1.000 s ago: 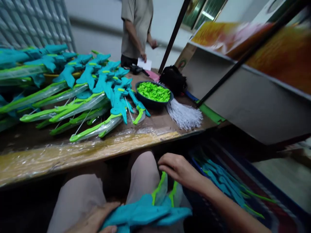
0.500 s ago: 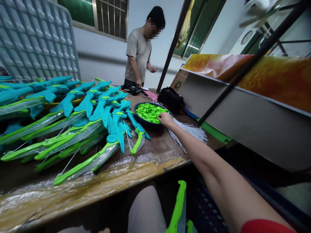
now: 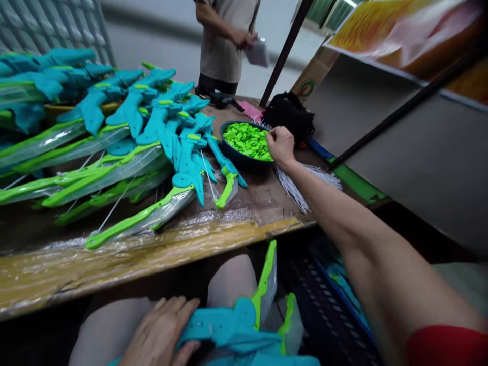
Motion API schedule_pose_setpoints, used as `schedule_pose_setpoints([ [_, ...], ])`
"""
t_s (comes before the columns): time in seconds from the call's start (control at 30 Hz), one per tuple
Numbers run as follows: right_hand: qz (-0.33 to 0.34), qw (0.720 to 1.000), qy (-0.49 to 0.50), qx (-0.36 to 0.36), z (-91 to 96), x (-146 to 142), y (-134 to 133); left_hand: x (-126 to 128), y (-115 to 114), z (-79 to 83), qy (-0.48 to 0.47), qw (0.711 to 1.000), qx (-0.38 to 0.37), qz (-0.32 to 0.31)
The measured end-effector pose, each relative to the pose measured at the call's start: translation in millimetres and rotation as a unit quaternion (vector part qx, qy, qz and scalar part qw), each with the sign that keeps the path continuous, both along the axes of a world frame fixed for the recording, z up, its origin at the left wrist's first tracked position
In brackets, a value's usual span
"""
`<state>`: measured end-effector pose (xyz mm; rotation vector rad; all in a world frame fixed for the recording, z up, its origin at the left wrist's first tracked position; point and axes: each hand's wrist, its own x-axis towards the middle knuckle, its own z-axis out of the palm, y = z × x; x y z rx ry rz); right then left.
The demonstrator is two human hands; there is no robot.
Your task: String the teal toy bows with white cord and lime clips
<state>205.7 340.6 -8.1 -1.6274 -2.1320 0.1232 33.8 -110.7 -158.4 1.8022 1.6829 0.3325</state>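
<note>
- Left hand [image 3: 162, 330]: near, left of centre, over the lap. It holds the body of a teal plastic assembly with bright green curved arms [image 3: 219, 324]; the fingers lie close together across the top, and the thumb sits along the near side.
- Teal plastic assembly: near centre, its green arms pointing up on the right, with translucent material alongside them. Further teal plastic lies just under it; the lower part is cut off by the view.
- Right hand [image 3: 281, 145]: stretched far across the table, at the right rim of a round dark blue bowl [image 3: 240, 160]. The fingers are curled in together; whether they pinch anything cannot be told, as the fingertips are partly hidden.
- Small bright green plastic pieces [image 3: 244, 140]: heaped inside the bowl.
- Bundle of thin white strings [image 3: 292, 188]: on the table just right of the bowl, partly behind the right forearm.
- Large pile of teal and green bow-shaped plastic items [image 3: 160, 124]: left side of the brown table with a yellowish taped edge [image 3: 263, 203]; several carry white strings.
- Co-worker in a grey shirt [image 3: 224, 56]: standing at the far side, both hands together at a pale object.
- Black fabric bag [image 3: 287, 114]: far, right of the bowl.
</note>
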Motion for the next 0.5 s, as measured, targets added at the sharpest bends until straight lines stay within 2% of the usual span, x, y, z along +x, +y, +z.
schedule_pose_setpoints([
  [0.07,0.023,0.999,0.041,0.002,0.9,3.4,-35.3,-1.3,-2.0,4.1,-0.021,1.0,-0.012,0.012],
  [0.17,0.098,0.985,0.128,-0.059,-2.8,16.4,-115.6,-12.6,-0.7,19.0,-0.069,0.995,-0.065,0.042],
  [0.2,0.163,0.952,0.228,-0.125,-5.5,23.5,-146.7,-19.0,-0.2,25.1,-0.085,0.991,-0.09,0.059],
  [0.23,0.215,0.904,0.3,-0.214,-9.2,31.5,-177.8,-26.0,0.0,30.8,-0.101,0.985,-0.117,0.077],
  [0.27,0.231,0.861,0.345,-0.293,-13.9,39.5,-207.6,-33.1,-0.4,35.6,-0.117,0.978,-0.144,0.094],
  [0.33,0.216,0.784,0.401,-0.423,-25.6,52.8,-259.5,-45.4,-2.8,42.3,-0.165,0.958,-0.21,0.108],
  [0.43,0.196,0.685,0.445,-0.542,-42.0,59.7,-313.9,-55.1,-8.9,50.2,-0.251,0.923,-0.275,0.102],
  [0.5,0.193,0.65,0.472,-0.564,-45.6,57.5,-338.2,-56.8,-13.8,60.5,-0.255,0.929,-0.249,0.101],
])
